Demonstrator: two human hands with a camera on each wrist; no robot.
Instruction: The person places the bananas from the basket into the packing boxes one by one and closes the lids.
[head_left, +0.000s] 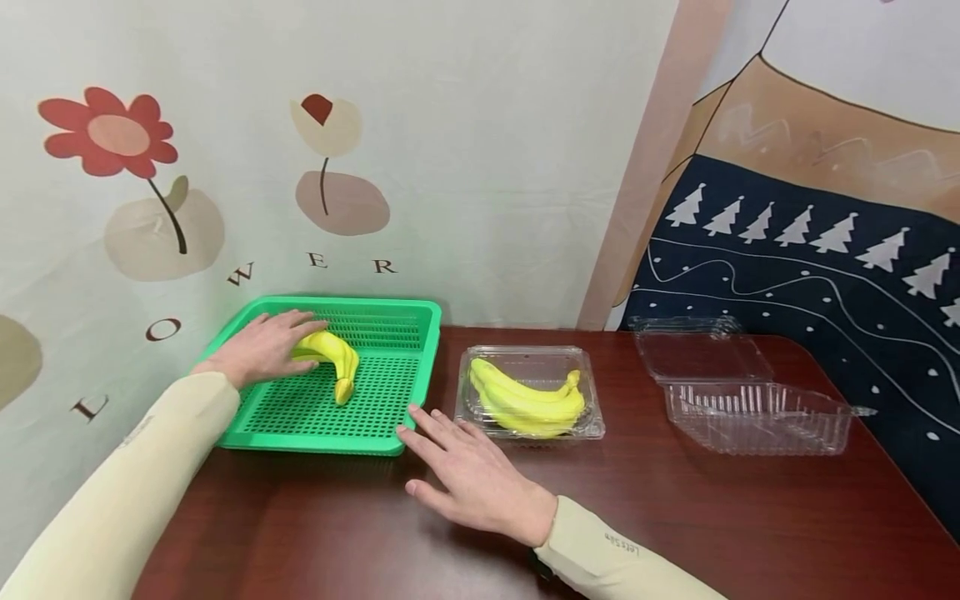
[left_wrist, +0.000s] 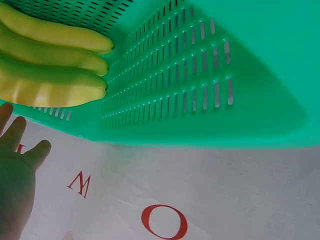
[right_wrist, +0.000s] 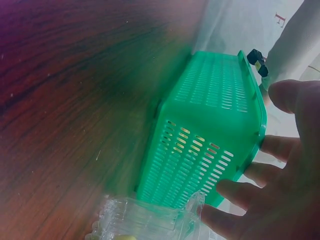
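A bunch of yellow bananas (head_left: 343, 357) lies in the green plastic basket (head_left: 375, 447). Over the left part of that bunch is the left hand (head_left: 264, 346), its fingers extended; in the left wrist view the fingers (left_wrist: 37, 154) appear apart from the bananas (left_wrist: 50, 65). The right hand (head_left: 474, 475) has its fingers spread at the basket's near right corner. Whether its fingertips touch the rim cannot be told. Just beyond this hand, a clear plastic clamshell box (head_left: 465, 423) with its lid down contains another bunch of bananas (head_left: 525, 400).
A second clear clamshell box (head_left: 757, 417) stands at the right with its lid raised, leaning back. All of this is on a dark reddish-brown table (head_left: 337, 525). Printed cloths (head_left: 487, 167) hang behind and beside the table.
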